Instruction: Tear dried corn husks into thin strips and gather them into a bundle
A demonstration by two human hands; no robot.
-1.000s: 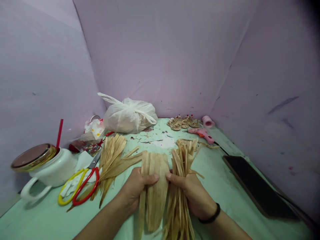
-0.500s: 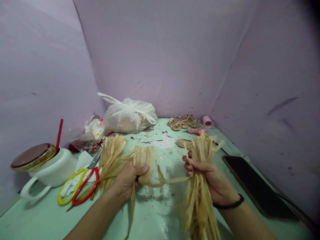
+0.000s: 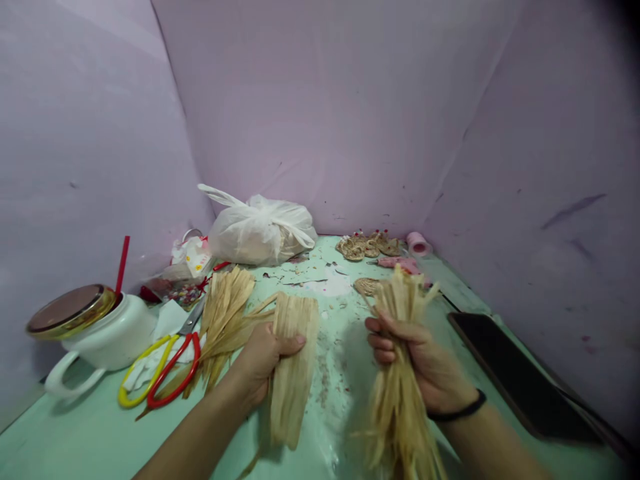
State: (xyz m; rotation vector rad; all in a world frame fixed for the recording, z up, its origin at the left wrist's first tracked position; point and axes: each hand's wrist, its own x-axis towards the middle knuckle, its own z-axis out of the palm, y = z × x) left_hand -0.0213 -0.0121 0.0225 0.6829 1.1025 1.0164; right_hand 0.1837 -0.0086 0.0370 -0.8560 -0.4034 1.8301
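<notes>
My left hand (image 3: 261, 361) is closed on a broad piece of dried corn husk (image 3: 295, 363), thumb across its front, held above the green table (image 3: 90, 437). My right hand (image 3: 423, 363) grips a thick bundle of narrow husk strips (image 3: 400, 373) upright, with strip ends sticking out above and below the fist. A black band sits on my right wrist. The two hands are apart, with bare table between them.
A loose pile of husk strips (image 3: 227, 313) lies left of my left hand, beside red and yellow scissors (image 3: 163, 370). A white lidded mug (image 3: 95, 330) stands far left. A white plastic bag (image 3: 260, 230), woven husk pieces (image 3: 365, 247), a pink glue gun (image 3: 405, 265) and a dark phone (image 3: 515, 377) lie around.
The hands were together, then pulled apart as a strip tore off the wide husk. Now the strip has joined the right bundle and the left husk hangs straight again.
</notes>
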